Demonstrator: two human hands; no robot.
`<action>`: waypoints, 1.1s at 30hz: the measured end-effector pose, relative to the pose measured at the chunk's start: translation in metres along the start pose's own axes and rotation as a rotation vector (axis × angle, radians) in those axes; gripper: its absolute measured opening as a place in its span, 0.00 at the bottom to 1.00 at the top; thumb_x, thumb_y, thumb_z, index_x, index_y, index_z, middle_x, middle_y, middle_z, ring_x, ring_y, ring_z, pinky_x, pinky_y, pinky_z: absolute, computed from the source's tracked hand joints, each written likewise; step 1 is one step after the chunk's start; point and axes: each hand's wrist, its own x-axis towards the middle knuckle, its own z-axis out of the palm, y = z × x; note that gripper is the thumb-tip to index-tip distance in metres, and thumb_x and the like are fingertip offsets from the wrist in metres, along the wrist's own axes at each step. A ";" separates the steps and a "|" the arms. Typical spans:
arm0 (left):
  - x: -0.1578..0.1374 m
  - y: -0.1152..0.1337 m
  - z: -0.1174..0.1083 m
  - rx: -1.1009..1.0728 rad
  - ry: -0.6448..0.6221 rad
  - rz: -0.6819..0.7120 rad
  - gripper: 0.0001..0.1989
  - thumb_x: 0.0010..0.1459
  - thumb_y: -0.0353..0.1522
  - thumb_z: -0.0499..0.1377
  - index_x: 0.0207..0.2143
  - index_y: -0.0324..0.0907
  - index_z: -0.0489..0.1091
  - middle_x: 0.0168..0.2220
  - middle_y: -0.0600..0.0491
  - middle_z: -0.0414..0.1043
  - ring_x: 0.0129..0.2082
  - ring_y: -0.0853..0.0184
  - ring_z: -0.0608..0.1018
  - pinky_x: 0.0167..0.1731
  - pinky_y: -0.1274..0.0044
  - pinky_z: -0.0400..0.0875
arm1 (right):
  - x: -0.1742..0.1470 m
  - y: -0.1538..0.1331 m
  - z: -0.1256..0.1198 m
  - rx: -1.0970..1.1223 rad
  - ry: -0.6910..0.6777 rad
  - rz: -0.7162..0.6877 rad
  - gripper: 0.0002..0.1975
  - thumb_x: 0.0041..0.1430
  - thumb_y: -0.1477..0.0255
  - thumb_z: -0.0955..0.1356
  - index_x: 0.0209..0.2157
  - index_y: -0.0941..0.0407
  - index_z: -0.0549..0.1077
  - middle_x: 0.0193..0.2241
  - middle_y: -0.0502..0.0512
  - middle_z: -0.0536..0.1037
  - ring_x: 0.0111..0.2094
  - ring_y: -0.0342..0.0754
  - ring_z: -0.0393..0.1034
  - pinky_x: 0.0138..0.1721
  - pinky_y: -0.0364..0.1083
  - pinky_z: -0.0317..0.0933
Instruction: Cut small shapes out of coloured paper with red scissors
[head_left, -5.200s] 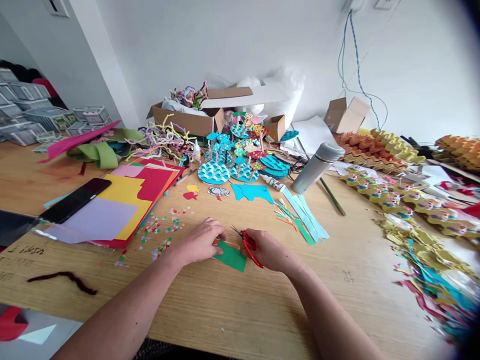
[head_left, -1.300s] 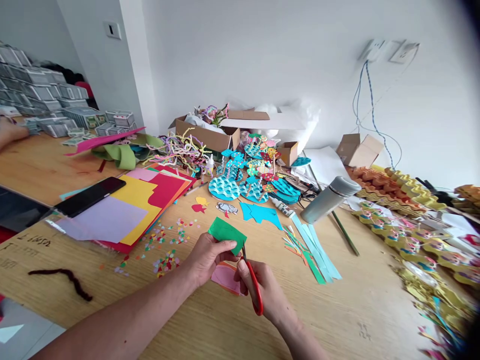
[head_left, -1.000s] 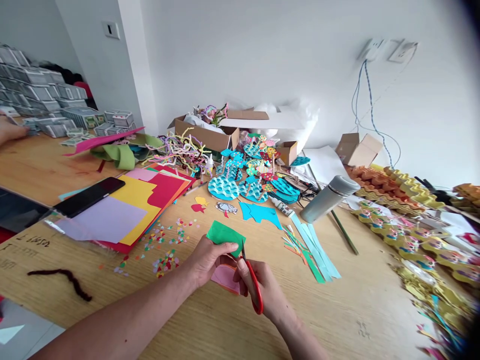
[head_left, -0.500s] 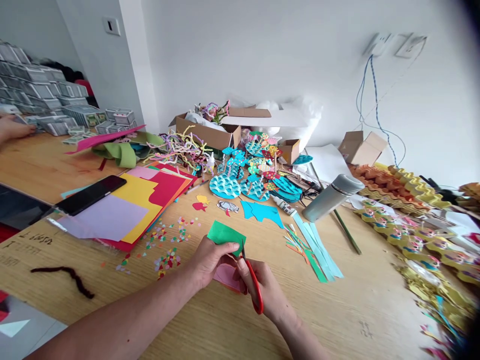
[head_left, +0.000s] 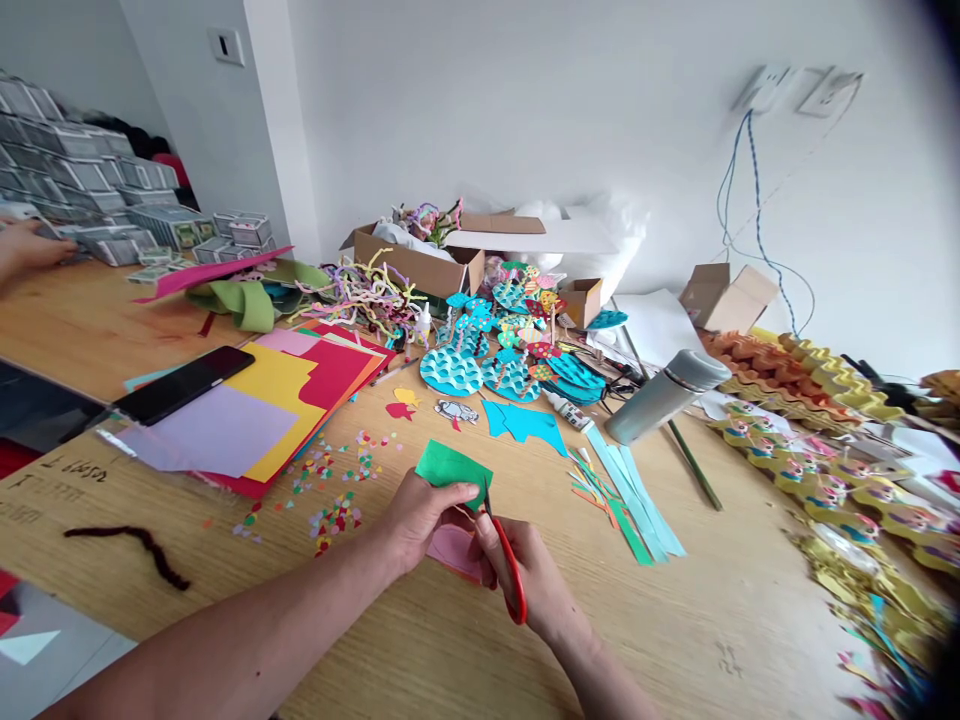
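Observation:
My left hand (head_left: 420, 520) pinches a piece of green paper (head_left: 452, 468), its thumb pressed on top. In my right hand (head_left: 521, 570) is a pair of red-handled scissors (head_left: 511, 575), fingers through the loops. The dark blades meet the right edge of the green paper; how far they are apart is hard to make out. Below both hands, a pink paper piece (head_left: 452, 547) shows, partly hidden by the fingers. Farther off lie a red fish-shaped cutout (head_left: 400, 411), a yellow one (head_left: 407, 397) and a grey-patterned cutout (head_left: 456, 411).
Paper confetti (head_left: 336, 522) lies left of my hands, beside stacked coloured sheets (head_left: 210, 430) and a phone (head_left: 187, 383). To the right are paper strips (head_left: 634, 500), a grey thermos (head_left: 667, 395) and egg-carton crafts (head_left: 825, 480). Another person's hand (head_left: 30, 245) is at far left.
The view has shifted very slightly. My hands, the scissors and the green paper keep nearly the same position; the other person's hand at far left has moved a little.

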 end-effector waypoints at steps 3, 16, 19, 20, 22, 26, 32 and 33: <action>0.000 0.000 -0.001 0.011 -0.002 0.006 0.08 0.42 0.31 0.66 0.26 0.37 0.74 0.24 0.53 0.74 0.24 0.67 0.74 0.26 0.75 0.69 | 0.000 0.000 0.000 0.006 0.005 0.000 0.32 0.60 0.46 0.56 0.17 0.59 0.65 0.15 0.50 0.65 0.18 0.41 0.56 0.21 0.41 0.49; -0.001 0.003 0.001 0.014 0.017 -0.006 0.10 0.39 0.32 0.68 0.26 0.36 0.73 0.24 0.51 0.74 0.23 0.67 0.75 0.26 0.74 0.69 | -0.001 0.000 0.001 0.018 0.004 0.039 0.32 0.58 0.45 0.58 0.18 0.59 0.66 0.14 0.50 0.66 0.17 0.41 0.57 0.20 0.40 0.49; 0.000 0.002 0.001 0.018 0.012 0.001 0.10 0.40 0.32 0.67 0.26 0.36 0.73 0.24 0.51 0.74 0.23 0.67 0.75 0.26 0.74 0.69 | -0.001 0.001 0.001 0.028 0.002 0.050 0.32 0.58 0.45 0.57 0.19 0.59 0.67 0.13 0.50 0.66 0.16 0.41 0.57 0.19 0.40 0.48; 0.000 0.002 0.001 0.021 0.010 0.002 0.10 0.40 0.32 0.67 0.26 0.36 0.73 0.24 0.51 0.74 0.23 0.67 0.74 0.26 0.74 0.69 | -0.001 0.001 0.001 0.027 0.003 0.051 0.32 0.58 0.45 0.57 0.19 0.59 0.67 0.13 0.50 0.65 0.16 0.41 0.57 0.19 0.40 0.48; 0.000 0.001 0.000 0.026 0.007 0.004 0.09 0.40 0.32 0.67 0.26 0.36 0.73 0.24 0.52 0.74 0.23 0.67 0.74 0.26 0.74 0.69 | -0.001 0.002 0.001 0.024 0.002 0.043 0.32 0.58 0.45 0.58 0.19 0.59 0.67 0.14 0.50 0.66 0.16 0.41 0.57 0.19 0.40 0.48; 0.001 0.001 -0.001 0.055 0.019 0.003 0.08 0.41 0.32 0.66 0.25 0.36 0.72 0.23 0.52 0.73 0.22 0.67 0.74 0.25 0.74 0.69 | -0.002 0.001 -0.001 0.013 -0.004 0.021 0.31 0.58 0.46 0.58 0.19 0.59 0.67 0.14 0.50 0.66 0.17 0.41 0.58 0.20 0.40 0.49; 0.001 0.000 -0.003 0.081 0.022 0.004 0.08 0.42 0.31 0.66 0.26 0.37 0.72 0.23 0.52 0.73 0.23 0.67 0.74 0.26 0.73 0.69 | -0.001 -0.002 -0.002 0.008 -0.010 0.039 0.31 0.58 0.46 0.58 0.18 0.59 0.66 0.14 0.50 0.66 0.17 0.41 0.57 0.20 0.40 0.49; 0.001 -0.001 -0.003 0.081 0.021 0.004 0.08 0.42 0.31 0.66 0.26 0.36 0.73 0.23 0.52 0.73 0.23 0.67 0.74 0.26 0.73 0.69 | -0.001 -0.002 -0.002 0.007 -0.010 0.041 0.31 0.58 0.46 0.59 0.18 0.59 0.66 0.14 0.50 0.66 0.17 0.41 0.57 0.19 0.40 0.49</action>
